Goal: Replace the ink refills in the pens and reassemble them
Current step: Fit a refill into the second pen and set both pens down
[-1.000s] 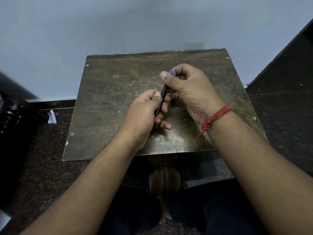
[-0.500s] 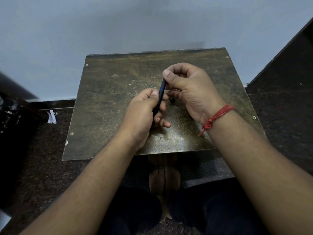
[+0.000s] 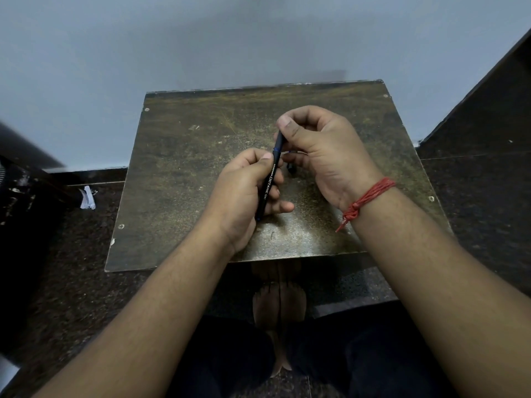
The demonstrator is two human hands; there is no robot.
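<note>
At the bottom of the frame two bare forearms rise toward the centre, above dark trousers and bare feet (image 3: 278, 300) on a speckled dark stone floor (image 3: 71, 282). Just left of centre the left hand (image 3: 244, 191) wraps its curled fingers round the lower barrel of the pen (image 3: 268, 182), thumb pressed along it near the white lettering, which appears to read "OCTANE Gel". The pen is a slim, matte black cylinder tilted a little to the right, with a narrow blue band showing near its upper part. Right of centre the right hand (image 3: 319, 145), a knotted red thread (image 3: 365, 199) round its wrist, pinches the pen's upper end between thumb and curled fingers; what the lower fingers hold cannot be told, though something small and dark shows beneath them. This looks like closing or twisting the upper section onto the barrel. To do it well, the left hand should keep the barrel from turning while the right turns the top in line with it, straight, with light pressure, so plastic threads do not cross. Beneath the hands lies a flat, worn brownish board (image 3: 178, 173), mottled and scratched, with screw heads at its edges. In the upper frame a plain pale wall (image 3: 201, 38) stands; at left lies a white paper scrap (image 3: 87, 198).
</note>
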